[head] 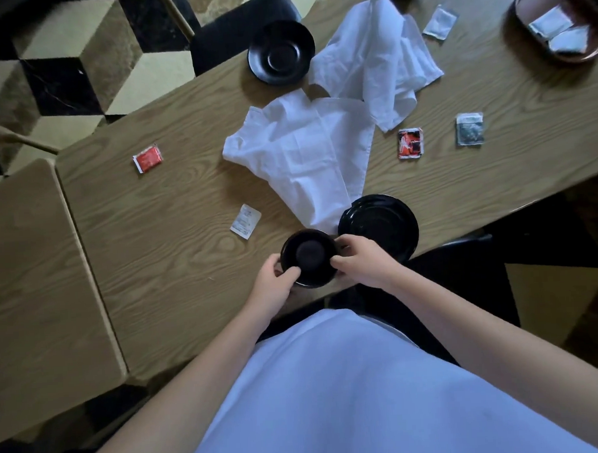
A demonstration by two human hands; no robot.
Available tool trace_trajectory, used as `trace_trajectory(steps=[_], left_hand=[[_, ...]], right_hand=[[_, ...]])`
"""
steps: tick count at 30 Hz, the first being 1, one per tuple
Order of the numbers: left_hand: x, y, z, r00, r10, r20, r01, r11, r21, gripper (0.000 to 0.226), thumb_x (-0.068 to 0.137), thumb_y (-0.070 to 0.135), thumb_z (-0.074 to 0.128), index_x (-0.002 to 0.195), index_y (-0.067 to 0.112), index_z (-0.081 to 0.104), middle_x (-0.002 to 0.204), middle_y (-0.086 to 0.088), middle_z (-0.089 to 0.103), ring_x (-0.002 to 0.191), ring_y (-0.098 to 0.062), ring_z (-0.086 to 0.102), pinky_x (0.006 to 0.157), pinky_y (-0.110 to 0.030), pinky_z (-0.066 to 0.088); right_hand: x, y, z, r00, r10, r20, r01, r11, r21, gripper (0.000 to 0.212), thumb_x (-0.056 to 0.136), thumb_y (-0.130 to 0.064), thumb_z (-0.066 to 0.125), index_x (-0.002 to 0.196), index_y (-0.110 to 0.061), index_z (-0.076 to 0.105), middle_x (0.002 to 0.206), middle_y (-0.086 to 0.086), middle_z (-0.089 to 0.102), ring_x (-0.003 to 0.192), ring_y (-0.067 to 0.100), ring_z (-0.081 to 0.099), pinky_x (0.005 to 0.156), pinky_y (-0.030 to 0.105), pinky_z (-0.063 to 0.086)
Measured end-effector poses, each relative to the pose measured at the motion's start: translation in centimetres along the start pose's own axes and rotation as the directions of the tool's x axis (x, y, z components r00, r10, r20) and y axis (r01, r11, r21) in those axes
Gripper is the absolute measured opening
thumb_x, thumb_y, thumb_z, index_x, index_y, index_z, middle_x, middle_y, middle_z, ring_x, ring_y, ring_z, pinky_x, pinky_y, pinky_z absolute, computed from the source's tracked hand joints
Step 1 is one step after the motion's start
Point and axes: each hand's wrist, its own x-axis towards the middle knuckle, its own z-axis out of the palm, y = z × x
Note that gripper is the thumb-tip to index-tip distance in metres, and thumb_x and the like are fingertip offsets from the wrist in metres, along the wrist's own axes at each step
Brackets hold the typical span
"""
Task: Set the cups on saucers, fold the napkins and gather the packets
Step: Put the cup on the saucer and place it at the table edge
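While both hands grip it from opposite sides, the black cup (309, 258) sits near the front edge of the wooden counter (173, 197). The left hand (276, 282) has its fingers (287, 274) curled against the cup's left rim; the right hand (362, 259) has its fingers (342, 262) pinching the right rim. Just beside the cup to the right lies a black saucer (379, 224) — cup and saucer look apart. A crumpled white napkin (301, 154) lies behind them, its corner reaching the saucer, and a second napkin (375, 55) lies farther back beside another saucer (281, 52). Packets are scattered: red (147, 158), white (245, 220), red-and-black (410, 143) and grey (470, 129). A dark tray (518, 21) at the far right holds more packets.
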Motion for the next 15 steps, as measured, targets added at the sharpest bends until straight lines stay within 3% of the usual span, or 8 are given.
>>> trace_trajectory(steps=[2,4,6,8,10,13,15], left_hand=[[0.6,1.8,1.8,0.999,0.025,0.047,-0.028,0.997,0.068,0.028,0.074,0.04,0.065,0.1,0.03,0.059,0.092,-0.008,0.07,0.072,-0.018,0.065,0.063,-0.033,0.054],[1.2,3.7,3.6,0.997,0.021,0.077,-0.035,0.982,0.186,0.043,0.071,0.045,0.065,0.108,0.027,0.053,0.097,-0.008,0.07,0.082,-0.023,0.068,0.075,-0.04,0.057],[1.8,5.4,5.3,0.994,0.02,0.103,-0.044,0.968,0.245,0.05,0.069,0.044,0.066,0.112,0.023,0.051,0.105,-0.007,0.067,0.093,-0.027,0.068,0.084,-0.045,0.057],[2.2,6.8,6.7,0.994,0.015,0.109,-0.042,0.966,0.254,0.047,0.069,0.041,0.067,0.109,0.02,0.052,0.108,-0.006,0.066,0.093,-0.027,0.069,0.085,-0.046,0.058],[2.4,8.1,7.5,0.995,0.002,0.101,-0.03,0.963,0.268,0.042,0.068,0.038,0.067,0.102,0.019,0.051,0.104,-0.007,0.068,0.083,-0.023,0.069,0.074,-0.038,0.059],[2.5,9.4,8.3,0.994,-0.027,0.102,-0.002,0.963,0.271,0.04,0.065,0.033,0.067,0.095,0.015,0.048,0.097,-0.013,0.072,0.058,-0.016,0.064,0.045,-0.024,0.047],[3.0,9.8,8.5,0.994,-0.047,0.099,0.019,0.964,0.267,0.049,0.064,0.03,0.067,0.102,0.002,0.056,0.097,-0.018,0.072,0.055,-0.018,0.065,0.045,-0.022,0.049]], right_hand=[[-1.1,1.7,-2.2,0.998,0.024,-0.063,-0.015,0.99,0.143,0.025,0.077,-0.017,0.062,0.1,-0.02,0.07,0.089,-0.002,0.077,0.078,0.013,0.075,0.076,0.032,0.061],[-2.0,3.1,-4.0,0.995,0.074,-0.072,-0.047,0.945,0.323,0.02,0.083,-0.006,0.061,0.1,-0.014,0.068,0.091,0.006,0.075,0.078,0.018,0.076,0.075,0.035,0.062],[-2.6,4.1,-5.6,0.99,0.108,-0.086,-0.068,0.923,0.379,0.017,0.087,-0.001,0.06,0.101,-0.01,0.067,0.091,0.01,0.072,0.073,0.016,0.074,0.072,0.032,0.063],[-2.6,4.7,-6.9,0.985,0.128,-0.113,-0.073,0.913,0.401,0.016,0.089,0.0,0.06,0.102,-0.009,0.065,0.091,0.012,0.07,0.071,0.016,0.071,0.071,0.031,0.063],[-2.3,4.9,-7.9,0.982,0.143,-0.124,-0.078,0.903,0.422,0.017,0.09,0.0,0.06,0.105,-0.008,0.064,0.091,0.015,0.07,0.072,0.018,0.071,0.07,0.029,0.063],[-1.8,5.2,-8.7,0.983,0.152,-0.103,-0.096,0.904,0.418,0.019,0.092,-0.001,0.059,0.11,-0.005,0.063,0.091,0.017,0.07,0.073,0.02,0.073,0.072,0.03,0.063],[-1.4,5.2,-9.1,0.986,0.142,-0.082,-0.098,0.909,0.404,0.018,0.092,-0.001,0.059,0.11,-0.004,0.063,0.091,0.017,0.072,0.074,0.019,0.074,0.074,0.031,0.063]])
